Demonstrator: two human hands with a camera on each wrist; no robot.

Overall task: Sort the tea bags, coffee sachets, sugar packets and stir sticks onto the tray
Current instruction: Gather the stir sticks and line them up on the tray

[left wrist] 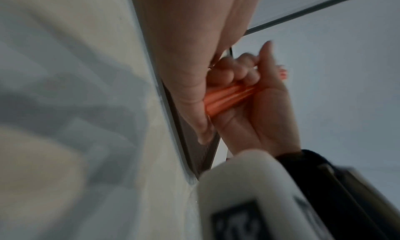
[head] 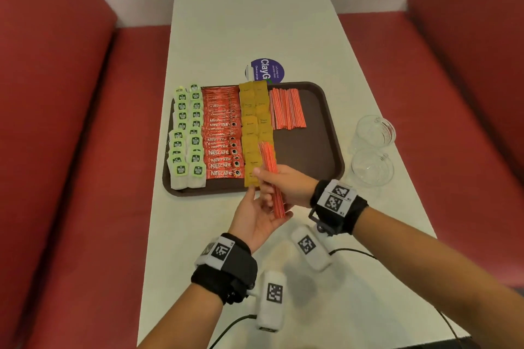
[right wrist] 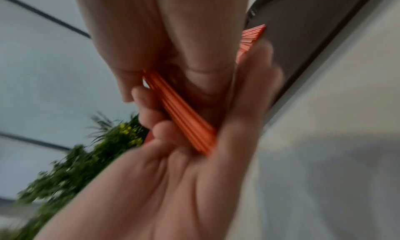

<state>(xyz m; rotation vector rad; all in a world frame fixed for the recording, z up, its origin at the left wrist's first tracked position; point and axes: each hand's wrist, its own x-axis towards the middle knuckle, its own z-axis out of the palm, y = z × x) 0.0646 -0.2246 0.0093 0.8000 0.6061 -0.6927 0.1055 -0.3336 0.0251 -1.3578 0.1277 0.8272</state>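
Note:
A brown tray [head: 307, 156] lies on the white table. From left to right it carries green-tagged tea bags [head: 185, 133], red coffee sachets [head: 222, 133], brown sugar packets [head: 253, 127] and a row of orange stir sticks [head: 286, 109]. Over the tray's front edge both hands hold a bundle of orange stir sticks [head: 268, 156] [left wrist: 227, 96] [right wrist: 184, 120]. My right hand [head: 285, 184] grips its middle from the right. My left hand [head: 256, 212], palm up, curls its fingers round the lower end.
Two clear glass cups [head: 374, 130] [head: 371, 167] stand right of the tray. A purple round sticker [head: 265, 69] lies behind it. Red benches [head: 71, 150] [head: 453, 93] flank the table. White tagged pods [head: 272, 297] with cables hang by my wrists.

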